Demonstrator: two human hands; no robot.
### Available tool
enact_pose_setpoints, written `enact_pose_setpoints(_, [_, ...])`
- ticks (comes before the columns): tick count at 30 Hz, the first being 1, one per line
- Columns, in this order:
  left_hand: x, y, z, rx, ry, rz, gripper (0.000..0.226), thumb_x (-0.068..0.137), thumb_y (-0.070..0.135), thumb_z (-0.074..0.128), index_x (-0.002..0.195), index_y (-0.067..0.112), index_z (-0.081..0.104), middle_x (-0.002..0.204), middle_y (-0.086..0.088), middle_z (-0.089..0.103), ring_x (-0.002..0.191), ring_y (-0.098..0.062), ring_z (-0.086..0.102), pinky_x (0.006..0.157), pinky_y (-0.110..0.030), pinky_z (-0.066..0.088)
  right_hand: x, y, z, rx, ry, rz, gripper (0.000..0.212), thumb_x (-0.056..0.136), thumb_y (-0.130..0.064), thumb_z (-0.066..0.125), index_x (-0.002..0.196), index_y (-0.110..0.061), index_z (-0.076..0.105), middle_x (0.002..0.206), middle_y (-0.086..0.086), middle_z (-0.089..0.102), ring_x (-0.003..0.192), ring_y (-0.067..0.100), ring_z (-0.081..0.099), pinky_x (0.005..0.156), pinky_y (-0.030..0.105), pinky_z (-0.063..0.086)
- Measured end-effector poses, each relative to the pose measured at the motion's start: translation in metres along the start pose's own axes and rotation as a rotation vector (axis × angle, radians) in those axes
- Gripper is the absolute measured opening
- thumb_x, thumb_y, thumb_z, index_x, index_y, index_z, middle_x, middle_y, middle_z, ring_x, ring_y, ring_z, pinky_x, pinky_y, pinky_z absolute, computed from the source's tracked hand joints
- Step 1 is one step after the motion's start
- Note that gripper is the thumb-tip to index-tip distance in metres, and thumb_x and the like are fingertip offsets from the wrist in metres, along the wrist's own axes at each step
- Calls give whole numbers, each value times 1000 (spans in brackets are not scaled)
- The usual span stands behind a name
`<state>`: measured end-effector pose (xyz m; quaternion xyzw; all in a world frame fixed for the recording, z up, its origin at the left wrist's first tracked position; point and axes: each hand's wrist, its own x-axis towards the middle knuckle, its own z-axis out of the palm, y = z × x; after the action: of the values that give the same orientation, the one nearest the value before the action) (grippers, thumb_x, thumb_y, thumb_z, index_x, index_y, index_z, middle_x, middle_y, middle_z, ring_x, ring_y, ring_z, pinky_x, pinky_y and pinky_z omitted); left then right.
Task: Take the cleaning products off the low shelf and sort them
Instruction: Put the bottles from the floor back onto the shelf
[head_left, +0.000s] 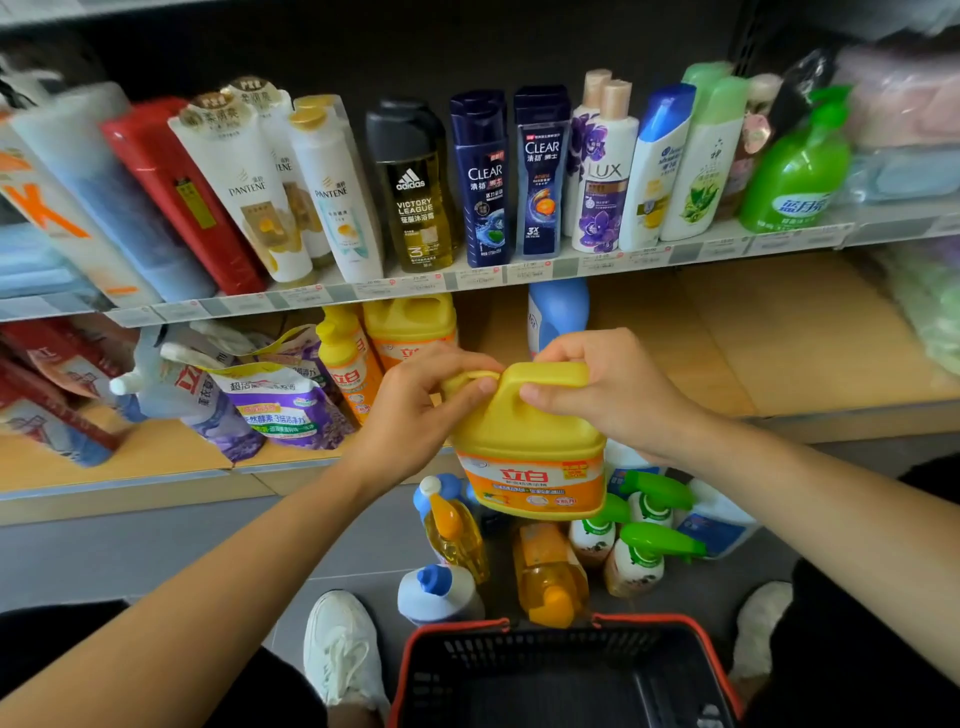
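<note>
Both hands, the left hand (431, 395) and right hand (597, 384), gripped the yellow jug (524, 441) by its top, probably sharing its weight, above bottles (550, 566) on the floor below them, short of the basket (566, 670).

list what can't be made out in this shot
Head view only:
- Jug: top partly covered by the left hand and right hand.
- Blue bottle on the low shelf: top hidden by the upper shelf, base by the right hand.
- Price tags: blurred, unreadable.
- Basket: cut off by the bottom edge, dark inside, contents uncertain.
</note>
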<state>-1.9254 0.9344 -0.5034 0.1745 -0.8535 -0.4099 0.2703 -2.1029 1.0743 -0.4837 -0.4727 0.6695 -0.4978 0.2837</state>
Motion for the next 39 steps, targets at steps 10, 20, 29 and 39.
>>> enact_pose_setpoints(10, [-1,6,3,22,-57,46,22,96,38,58,99,18,66,95,11,64,93,-16,61,75,-43,53,-1,-1,-6,-224,-34,-89,12,80,-30,84,86,-27,73,83,-7,72,78,2,65,63,14,46])
enact_pose_setpoints(20, [8,22,10,-60,45,5,9,94,37,63,94,30,68,95,11,68,94,-13,64,72,-31,55,8,-13,-24,2,-45,-26,14,75,-19,87,85,-14,78,77,-3,74,73,4,67,65,21,51])
enact_pose_setpoints(29, [27,25,0,-102,153,36,34,89,29,73,123,30,68,115,9,72,111,-17,68,88,-41,59,16,-25,-42,252,-12,42,13,78,-5,81,89,-3,75,81,11,71,76,17,65,68,27,52])
enact_pose_setpoints(39, [35,23,-7,-688,-143,-207,51,87,60,64,118,21,70,120,-8,69,107,-24,68,84,-36,59,19,-29,-48,452,-9,111,32,61,-23,82,88,-7,75,76,7,63,70,18,45,53,17,38])
